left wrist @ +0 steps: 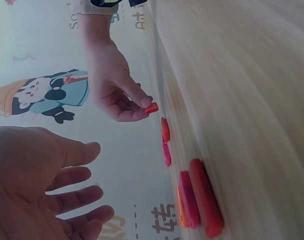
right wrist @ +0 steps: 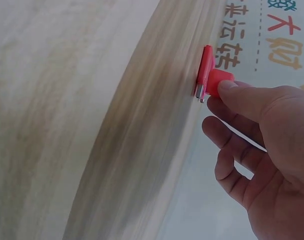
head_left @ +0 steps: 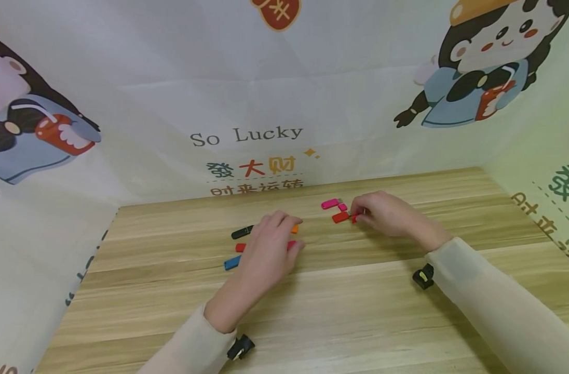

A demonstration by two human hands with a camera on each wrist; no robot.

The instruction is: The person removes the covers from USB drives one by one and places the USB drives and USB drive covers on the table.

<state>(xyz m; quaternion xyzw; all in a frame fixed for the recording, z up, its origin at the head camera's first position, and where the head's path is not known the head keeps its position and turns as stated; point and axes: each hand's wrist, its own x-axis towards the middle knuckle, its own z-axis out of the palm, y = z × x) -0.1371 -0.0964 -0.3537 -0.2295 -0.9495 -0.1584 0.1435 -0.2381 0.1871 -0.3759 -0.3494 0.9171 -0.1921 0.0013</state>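
Between thumb and fingertips my right hand pinches a small red cap, close over the table. Beside it lies an uncapped red USB stick, whose metal plug shows in the right wrist view. Just behind are a pink USB stick and its pink cap. My left hand hovers with loosely spread fingers, holding nothing. It partly hides a group of sticks: black, red, blue, orange and a pinkish-red one.
The wood-grain table meets a printed white backdrop behind and at both sides. Both sleeves carry small black wrist devices near the cuffs.
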